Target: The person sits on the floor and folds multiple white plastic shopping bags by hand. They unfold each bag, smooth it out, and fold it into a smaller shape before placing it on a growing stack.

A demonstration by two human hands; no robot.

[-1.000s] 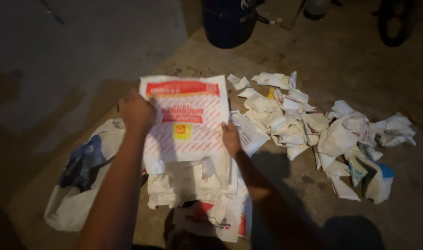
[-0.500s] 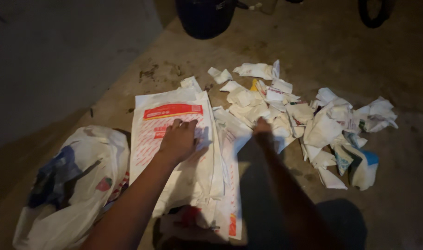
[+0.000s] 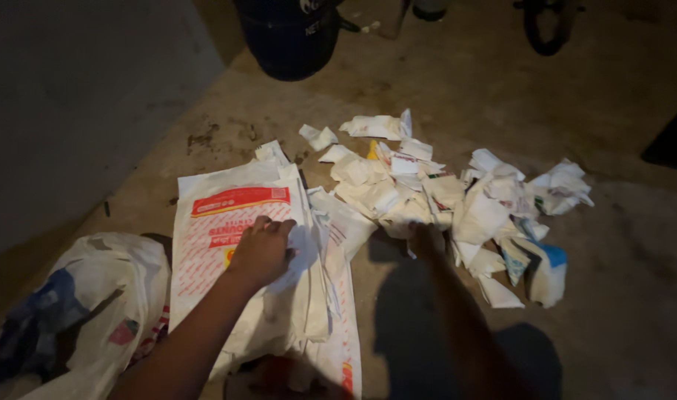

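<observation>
Concrete floor: left hand [image 3: 263,250] presses flat, ungrasping, on the stacked bags [image 3: 238,222]; right hand [image 3: 426,238] touches crumpled bags [image 3: 442,196], grip unclear.

The left hand [image 3: 263,250] rests palm-down on the top bag [image 3: 235,222] of a flattened stack of white plastic bags with red print. The right hand [image 3: 426,238] reaches into the near edge of a heap of crumpled bags [image 3: 457,192]; whether its fingers are closed is unclear. A bulging white bag [image 3: 94,311] lies left of the left arm. A dark barrel [image 3: 286,37] stands far beyond both hands on the concrete floor [image 3: 612,296].
</observation>
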